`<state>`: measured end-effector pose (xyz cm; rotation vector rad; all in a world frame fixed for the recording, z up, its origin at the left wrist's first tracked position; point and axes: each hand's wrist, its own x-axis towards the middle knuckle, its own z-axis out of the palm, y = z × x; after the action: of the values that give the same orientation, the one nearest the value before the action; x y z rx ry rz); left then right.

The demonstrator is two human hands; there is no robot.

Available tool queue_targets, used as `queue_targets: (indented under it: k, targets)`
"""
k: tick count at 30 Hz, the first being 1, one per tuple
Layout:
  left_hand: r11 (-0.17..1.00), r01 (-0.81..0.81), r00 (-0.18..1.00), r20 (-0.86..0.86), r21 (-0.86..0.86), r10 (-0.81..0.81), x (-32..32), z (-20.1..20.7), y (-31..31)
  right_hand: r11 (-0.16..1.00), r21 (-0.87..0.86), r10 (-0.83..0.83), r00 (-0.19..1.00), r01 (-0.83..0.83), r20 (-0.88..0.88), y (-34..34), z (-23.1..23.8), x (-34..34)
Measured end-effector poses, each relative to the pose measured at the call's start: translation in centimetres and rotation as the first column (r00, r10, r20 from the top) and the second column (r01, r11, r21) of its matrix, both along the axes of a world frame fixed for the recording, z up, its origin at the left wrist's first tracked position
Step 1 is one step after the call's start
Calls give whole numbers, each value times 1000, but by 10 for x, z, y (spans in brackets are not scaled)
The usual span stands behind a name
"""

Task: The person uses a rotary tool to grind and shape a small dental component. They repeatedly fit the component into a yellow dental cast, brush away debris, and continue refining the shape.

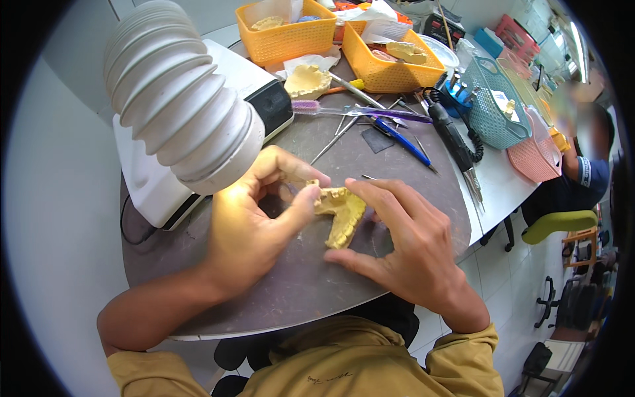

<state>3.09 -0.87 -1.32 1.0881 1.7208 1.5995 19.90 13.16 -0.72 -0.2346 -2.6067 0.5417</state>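
Over the near middle of the table, both my hands hold a yellowish plaster dental cast [345, 221] with a curved row of teeth. My left hand [254, 215] pinches its left end between thumb and fingers; whether a separate small piece is there is too blurred to tell. Around the right side, the fingers of my right hand [413, 241] press the upper edge, and its thumb lies by the lower tip. Just beyond the hands are a blue pen [403, 142], a purple-handled brush [360, 112] and thin metal tools [334, 140].
A white ribbed suction hose [178, 99] hangs at the left over a white-and-black machine [155, 175]. Yellow baskets [288, 33] and another plaster cast [307, 82] stand at the back. A black handpiece [450, 129] lies right, near a teal basket [493, 106]. Another person [589, 169] sits far right.
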Motion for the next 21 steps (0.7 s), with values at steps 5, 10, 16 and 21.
queue_targets:
  k: [5,10,16,21]
  targets:
    - [985,-109,982,166,133,86,-8,-9,1,993,4,-112,986,114,-121,13,11,6]
    - [992,-115,980,167,60,104,-10,-9,-6,762,201,-620,783,615,-47,92,33,39]
    - [993,-81,958,283,83,55,-10,1,-8,831,233,-556,754,505,349,136,23,52]
    - [991,-21,936,351,132,-27,-15,-3,-8,847,232,-529,803,478,274,121,19,53]
